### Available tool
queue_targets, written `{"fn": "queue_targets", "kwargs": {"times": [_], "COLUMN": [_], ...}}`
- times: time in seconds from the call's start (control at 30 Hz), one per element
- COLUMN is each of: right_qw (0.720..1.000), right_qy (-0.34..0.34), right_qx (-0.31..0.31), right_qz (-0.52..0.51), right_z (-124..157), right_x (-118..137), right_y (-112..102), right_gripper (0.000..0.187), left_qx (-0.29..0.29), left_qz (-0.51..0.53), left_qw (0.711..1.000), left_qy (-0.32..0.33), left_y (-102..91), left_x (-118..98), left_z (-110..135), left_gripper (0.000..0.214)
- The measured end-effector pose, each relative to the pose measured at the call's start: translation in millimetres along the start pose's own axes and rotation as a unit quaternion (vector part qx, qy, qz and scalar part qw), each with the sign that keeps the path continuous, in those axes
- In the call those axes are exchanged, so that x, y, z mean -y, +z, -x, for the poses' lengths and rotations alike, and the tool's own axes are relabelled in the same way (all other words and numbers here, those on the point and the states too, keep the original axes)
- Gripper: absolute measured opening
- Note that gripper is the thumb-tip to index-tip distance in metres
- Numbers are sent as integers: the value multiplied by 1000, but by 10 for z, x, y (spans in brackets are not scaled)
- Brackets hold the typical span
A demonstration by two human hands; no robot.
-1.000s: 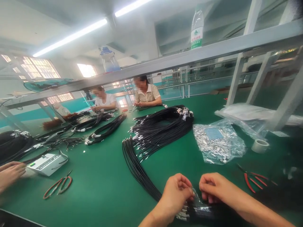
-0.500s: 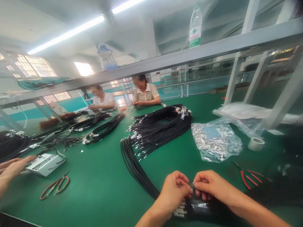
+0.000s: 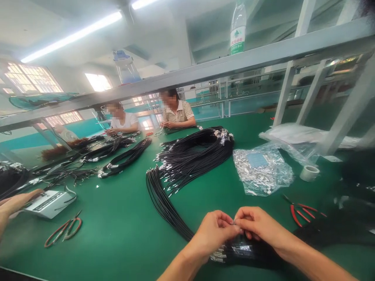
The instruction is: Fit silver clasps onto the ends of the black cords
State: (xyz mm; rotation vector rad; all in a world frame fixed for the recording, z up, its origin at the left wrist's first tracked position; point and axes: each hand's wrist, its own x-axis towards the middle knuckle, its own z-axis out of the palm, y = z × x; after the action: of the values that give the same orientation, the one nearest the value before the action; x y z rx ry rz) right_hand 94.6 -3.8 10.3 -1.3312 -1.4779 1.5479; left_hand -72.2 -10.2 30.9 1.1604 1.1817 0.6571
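Observation:
My left hand [image 3: 213, 231] and my right hand [image 3: 259, 225] meet near the front edge, fingertips pinched together and almost touching. A tiny piece glints between them, too small and covered to name. Beneath the hands lies a thick bundle of black cords [image 3: 244, 249] with a shiny clear wrap around it and silver metal ends [image 3: 217, 254] beside my left wrist. More black cords [image 3: 166, 210] fan out from behind my left hand toward the middle of the table.
Red-handled pliers [image 3: 303, 212], a tape roll [image 3: 309, 173] and a bag of metal pieces [image 3: 263, 168] lie to the right. Coiled cords [image 3: 202, 156] sit ahead. At left are another pair of pliers [image 3: 65, 230] and a co-worker's hand [image 3: 20, 201] by a white box [image 3: 48, 203]. Two people sit opposite.
My hands have drawn closer together, the right fingertips shifting left onto the left ones. The whole view has swung slightly. The pinched piece is now more covered.

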Motion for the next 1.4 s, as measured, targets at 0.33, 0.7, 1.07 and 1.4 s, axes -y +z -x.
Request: {"fn": "queue_targets", "kwargs": {"times": [0.33, 0.7, 1.07, 1.4], "right_qw": [999, 1000, 977, 656], "right_qy": [-28, -27, -204, -574], "right_qx": [-20, 7, 6, -128], "right_qz": [-3, -15, 56, 473], "right_z": [53, 55, 346, 710], "right_x": [-10, -17, 5, -303], "right_y": [-7, -10, -80, 3], "right_gripper": [32, 34, 27, 31], "left_qx": [-31, -7, 69, 19], "left_qz": [27, 48, 49, -392], "left_qw": [999, 999, 991, 748], "left_qy": [-23, -1, 101, 535], "left_y": [-26, -32, -126, -148], "left_x": [24, 0, -34, 324], "left_z": [-53, -3, 291, 486], "left_gripper": [16, 19, 18, 22]}}
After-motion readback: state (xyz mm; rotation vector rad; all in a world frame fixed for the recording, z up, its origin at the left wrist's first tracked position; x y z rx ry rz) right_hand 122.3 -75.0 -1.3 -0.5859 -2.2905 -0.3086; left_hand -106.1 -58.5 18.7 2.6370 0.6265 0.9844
